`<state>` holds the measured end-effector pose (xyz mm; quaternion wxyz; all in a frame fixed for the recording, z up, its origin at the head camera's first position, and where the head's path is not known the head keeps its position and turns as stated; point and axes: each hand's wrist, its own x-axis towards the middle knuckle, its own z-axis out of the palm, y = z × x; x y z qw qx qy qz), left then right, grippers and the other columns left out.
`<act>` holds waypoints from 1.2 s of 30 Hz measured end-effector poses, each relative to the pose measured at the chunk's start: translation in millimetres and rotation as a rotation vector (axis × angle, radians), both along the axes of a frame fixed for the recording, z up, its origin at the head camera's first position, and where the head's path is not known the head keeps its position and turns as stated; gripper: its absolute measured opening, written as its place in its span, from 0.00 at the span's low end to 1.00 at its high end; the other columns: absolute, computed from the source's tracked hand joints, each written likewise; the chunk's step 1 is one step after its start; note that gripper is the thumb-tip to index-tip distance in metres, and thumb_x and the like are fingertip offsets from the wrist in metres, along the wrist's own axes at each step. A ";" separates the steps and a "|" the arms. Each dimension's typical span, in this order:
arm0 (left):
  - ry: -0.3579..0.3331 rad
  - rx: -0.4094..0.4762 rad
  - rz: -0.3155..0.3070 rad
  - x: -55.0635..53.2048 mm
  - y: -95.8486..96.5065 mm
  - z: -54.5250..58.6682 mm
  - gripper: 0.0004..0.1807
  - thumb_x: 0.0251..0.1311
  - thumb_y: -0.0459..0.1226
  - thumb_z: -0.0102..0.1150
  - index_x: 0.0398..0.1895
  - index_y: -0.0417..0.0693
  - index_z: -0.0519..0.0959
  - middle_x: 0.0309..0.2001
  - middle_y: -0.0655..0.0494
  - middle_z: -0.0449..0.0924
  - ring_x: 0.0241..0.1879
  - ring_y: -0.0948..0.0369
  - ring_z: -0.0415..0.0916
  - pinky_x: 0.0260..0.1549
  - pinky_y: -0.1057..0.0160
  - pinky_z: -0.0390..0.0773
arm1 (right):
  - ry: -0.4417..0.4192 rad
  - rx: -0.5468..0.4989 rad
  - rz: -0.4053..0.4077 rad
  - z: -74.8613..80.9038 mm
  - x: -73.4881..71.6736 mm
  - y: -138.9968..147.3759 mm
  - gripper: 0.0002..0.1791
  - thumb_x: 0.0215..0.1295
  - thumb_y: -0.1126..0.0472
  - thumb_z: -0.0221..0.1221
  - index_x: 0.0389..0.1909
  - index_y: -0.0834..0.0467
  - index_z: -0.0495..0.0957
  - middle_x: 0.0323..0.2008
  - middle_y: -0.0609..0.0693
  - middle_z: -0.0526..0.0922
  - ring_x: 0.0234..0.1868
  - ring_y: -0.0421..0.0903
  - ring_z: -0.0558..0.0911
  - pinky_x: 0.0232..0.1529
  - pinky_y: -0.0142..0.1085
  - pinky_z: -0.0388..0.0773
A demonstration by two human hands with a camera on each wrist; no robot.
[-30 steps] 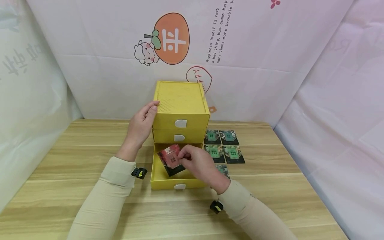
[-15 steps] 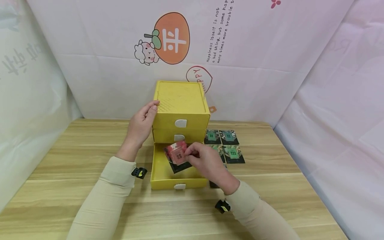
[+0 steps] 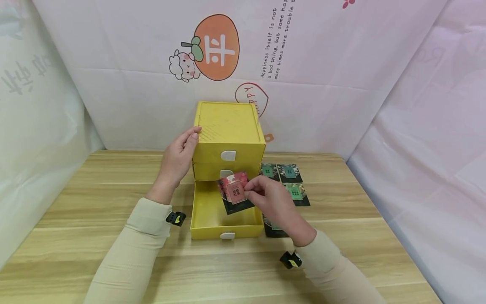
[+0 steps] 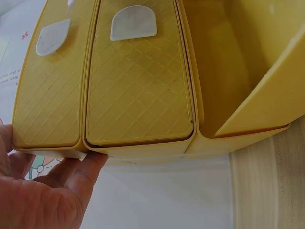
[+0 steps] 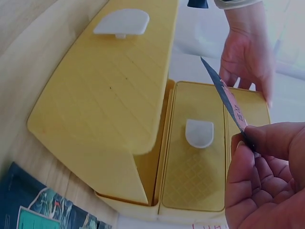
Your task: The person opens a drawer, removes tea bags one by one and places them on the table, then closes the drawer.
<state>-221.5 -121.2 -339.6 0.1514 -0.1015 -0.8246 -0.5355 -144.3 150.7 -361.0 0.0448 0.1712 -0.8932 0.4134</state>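
A yellow three-drawer box (image 3: 229, 122) stands on the table, its bottom drawer (image 3: 206, 233) pulled out. My left hand (image 3: 178, 157) rests against the box's upper left side; the left wrist view shows its fingers (image 4: 90, 174) touching the side wall. Between thumb and fingers my right hand (image 3: 275, 200) pinches a red and black tea packet (image 3: 236, 192) by its right edge, above the open drawer. Seen nearly edge-on in the right wrist view, the packet (image 5: 229, 100) is thin and flat. No other packet shows in the visible part of the drawer.
Several green and black tea packets (image 3: 290, 172) lie in rows on the wooden table (image 3: 334, 236), right of the box. My right hand covers some of them. White tabs (image 3: 228, 156) mark the drawer fronts. A printed cloth (image 3: 315, 114) hangs behind.
My right hand has carried the red tea packet rightward and slightly up, from low over the open drawer toward its right side. The left hand has stayed in place on the box.
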 end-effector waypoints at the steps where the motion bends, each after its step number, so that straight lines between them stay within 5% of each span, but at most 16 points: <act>1: -0.001 -0.001 0.001 -0.1 -0.1 -0.1 0.29 0.81 0.59 0.40 0.75 0.60 0.73 0.74 0.57 0.73 0.71 0.50 0.70 0.68 0.43 0.70 | 0.001 -0.008 0.001 0.4 0.0 1.6 0.04 0.69 0.63 0.68 0.41 0.54 0.83 0.35 0.45 0.86 0.32 0.42 0.79 0.33 0.33 0.79; 15: 0.003 -0.006 0.007 -0.4 -0.8 0.9 0.29 0.81 0.58 0.40 0.75 0.59 0.73 0.74 0.56 0.73 0.71 0.51 0.71 0.68 0.43 0.70 | -0.098 -0.047 -0.068 7.9 -1.1 26.6 0.23 0.71 0.61 0.67 0.63 0.61 0.75 0.41 0.52 0.89 0.38 0.44 0.85 0.38 0.36 0.83; 22: -0.003 -0.009 0.001 0.1 -1.6 1.0 0.29 0.81 0.59 0.40 0.75 0.60 0.73 0.74 0.57 0.72 0.71 0.51 0.70 0.68 0.43 0.69 | -0.033 -0.039 -0.087 8.2 -3.9 42.9 0.14 0.71 0.63 0.66 0.53 0.64 0.82 0.36 0.53 0.87 0.32 0.46 0.78 0.29 0.31 0.77; 36: -0.011 -0.015 -0.003 0.6 -0.5 0.6 0.29 0.81 0.59 0.40 0.76 0.60 0.72 0.74 0.56 0.73 0.71 0.50 0.71 0.66 0.42 0.71 | -0.133 -0.027 -0.151 4.3 -7.9 78.2 0.14 0.75 0.58 0.62 0.53 0.64 0.80 0.41 0.57 0.87 0.37 0.46 0.85 0.36 0.34 0.86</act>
